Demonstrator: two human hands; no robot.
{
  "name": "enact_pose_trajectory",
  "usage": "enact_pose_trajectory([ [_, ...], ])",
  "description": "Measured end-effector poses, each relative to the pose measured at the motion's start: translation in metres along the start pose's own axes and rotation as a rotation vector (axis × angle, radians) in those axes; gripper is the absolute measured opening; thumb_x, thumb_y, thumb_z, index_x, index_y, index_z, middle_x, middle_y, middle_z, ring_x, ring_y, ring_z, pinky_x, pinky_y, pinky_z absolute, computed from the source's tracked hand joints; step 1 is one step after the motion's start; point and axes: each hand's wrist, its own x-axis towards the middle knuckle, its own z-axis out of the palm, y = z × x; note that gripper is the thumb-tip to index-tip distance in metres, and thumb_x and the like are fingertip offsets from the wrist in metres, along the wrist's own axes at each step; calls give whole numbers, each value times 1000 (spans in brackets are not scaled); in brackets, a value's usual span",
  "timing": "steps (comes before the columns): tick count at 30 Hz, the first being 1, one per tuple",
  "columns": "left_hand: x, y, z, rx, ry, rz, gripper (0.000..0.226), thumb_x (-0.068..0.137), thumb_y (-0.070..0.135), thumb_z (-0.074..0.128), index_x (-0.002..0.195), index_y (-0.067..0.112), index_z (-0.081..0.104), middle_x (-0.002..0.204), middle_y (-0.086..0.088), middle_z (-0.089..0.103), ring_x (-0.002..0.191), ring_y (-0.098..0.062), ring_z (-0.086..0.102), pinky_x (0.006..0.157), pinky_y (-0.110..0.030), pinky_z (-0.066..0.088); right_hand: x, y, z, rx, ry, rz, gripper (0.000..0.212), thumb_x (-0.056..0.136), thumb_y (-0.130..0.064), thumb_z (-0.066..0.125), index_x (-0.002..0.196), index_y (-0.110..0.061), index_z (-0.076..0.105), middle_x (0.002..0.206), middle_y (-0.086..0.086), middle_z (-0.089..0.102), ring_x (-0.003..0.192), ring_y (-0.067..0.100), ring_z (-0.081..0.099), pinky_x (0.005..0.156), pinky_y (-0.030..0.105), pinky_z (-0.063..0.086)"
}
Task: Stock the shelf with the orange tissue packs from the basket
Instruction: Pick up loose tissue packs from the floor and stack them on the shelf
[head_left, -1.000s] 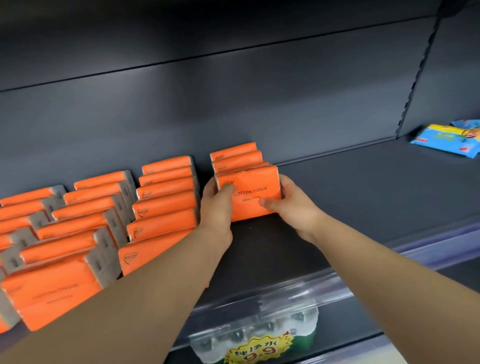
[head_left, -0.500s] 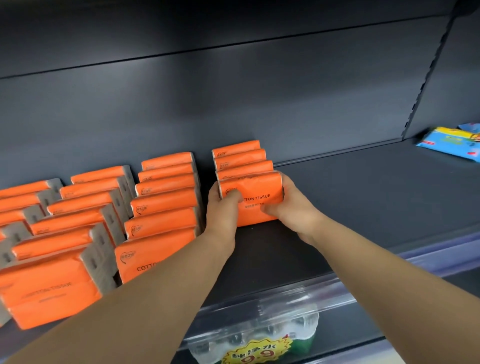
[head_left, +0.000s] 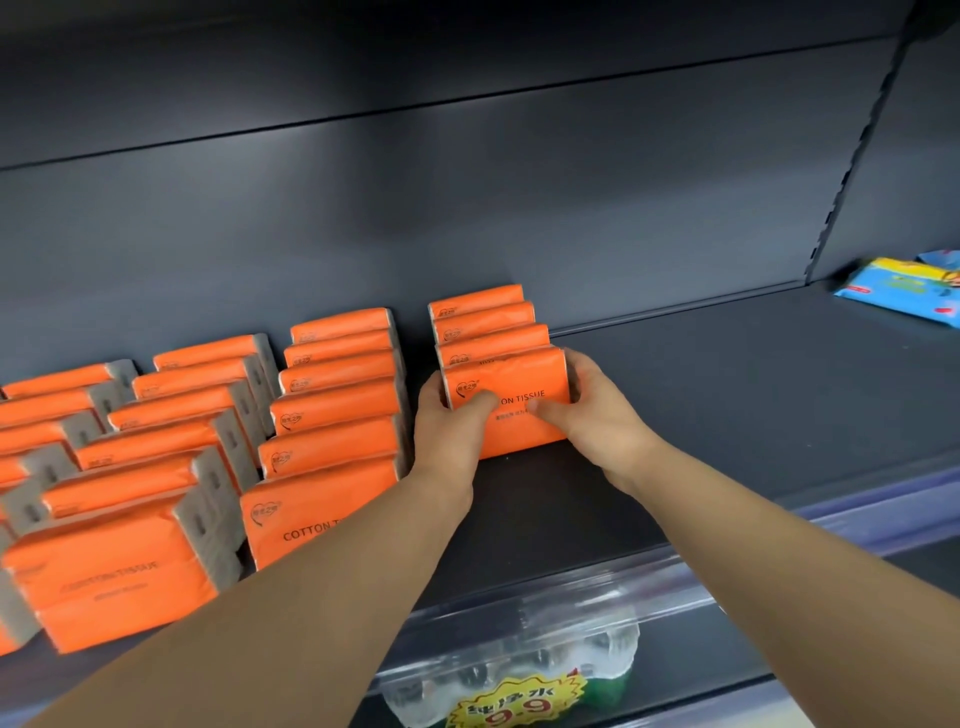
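I hold one orange plastic-wrapped tissue pack (head_left: 511, 402) with both hands at the centre of my view. It stands on a long edge on the dark grey metal shelf (head_left: 727, 395). Its printed face, lettered "TISSUE", points toward me. Its long axis runs from 9 o'clock to 3 o'clock, roughly parallel to the shelf's front edge.

Hand state:
- My left hand (head_left: 449, 415) grips the pack's 9 o'clock end, with the thumb laid across the printed face.
- My right hand (head_left: 587, 410) grips the 3 o'clock end, thumb likewise on the face and fingers curled behind.

The pack touches the short row of three orange packs (head_left: 483, 325) at its 12 o'clock. That row reaches the grey back panel (head_left: 467, 208).

Edges and open room:
- 9 o'clock: the next full row of orange packs (head_left: 337, 405) stands just beside my left hand. More rows continue toward the frame edge, some showing grey ends.
- 3 o'clock: bare shelf runs to a flat blue wipes packet (head_left: 904, 288), well apart, near the slotted upright (head_left: 857, 156).
- 6 o'clock: bare shelf extends to the clear plastic front rail (head_left: 571, 587). Below the rail sits a wrapped bottle pack with a yellow price tag (head_left: 514, 701).
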Motion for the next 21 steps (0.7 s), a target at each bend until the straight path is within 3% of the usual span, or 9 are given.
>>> enact_pose_trajectory([
  [4, -2, 6, 1, -10, 10, 10, 37, 87, 11, 65, 123, 16, 58, 111, -5, 69, 102, -21, 65, 85, -34, 53, -3, -8, 1, 17, 20, 4, 57, 89, -12, 64, 139, -19, 37, 116, -6, 61, 101, 4, 59, 86, 23, 48],
  [7, -4, 11, 2, -1, 3, 25, 38, 86, 11, 68, 122, 13, 57, 110, -7, 69, 101, -23, 66, 95, -44, 52, -7, -16, -2, 3, 37, 14, 69, 89, -15, 64, 147, -15, 27, 140, 1, 48, 124, 13, 49, 105, 33, 41],
  [10, -7, 17, 3, 5, 3, 62, 57, 84, 12, 72, 134, 12, 46, 104, 5, 66, 99, -14, 64, 95, -37, 49, -12, -26, -6, -32, 65, 5, 75, 88, -18, 66, 149, -16, 22, 153, 2, 32, 139, 15, 31, 113, 34, 30],
  [12, -9, 21, 4, 35, 7, 68, 71, 83, 16, 73, 143, 14, 36, 112, 7, 63, 109, -14, 59, 100, -35, 45, -16, -31, -9, -74, 74, -16, 75, 88, -20, 66, 150, -19, 21, 155, -1, 28, 142, 14, 25, 113, 31, 27],
  [16, -12, 31, 7, 171, 60, 182, 35, 83, 13, 72, 105, 33, 53, 86, 25, 47, 90, -4, 51, 85, -23, 39, -25, -42, -18, -167, 106, -68, 71, 89, -22, 64, 148, -22, 25, 154, -3, 29, 142, 11, 23, 105, 22, 23],
  [17, -13, 33, 6, 222, 63, 222, 36, 84, 13, 71, 113, 26, 55, 88, 24, 49, 92, -4, 51, 87, -22, 39, -28, -44, -21, -197, 115, -78, 70, 89, -22, 64, 148, -22, 26, 154, -3, 29, 142, 11, 24, 103, 19, 22],
  [19, -18, 39, 6, 366, 40, 293, 52, 84, 14, 70, 132, 12, 49, 115, 8, 59, 117, -14, 53, 103, -30, 40, -35, -47, -27, -283, 128, -99, 68, 90, -24, 63, 148, -22, 27, 153, -2, 30, 141, 12, 26, 99, 16, 21],
  [21, -25, 42, 6, 497, 23, 322, 65, 85, 18, 69, 143, 10, 41, 142, -8, 48, 137, -23, 39, 113, -37, 31, -43, -48, -31, -392, 132, -130, 67, 91, -25, 61, 148, -21, 26, 154, -2, 28, 141, 11, 24, 99, 14, 19],
])
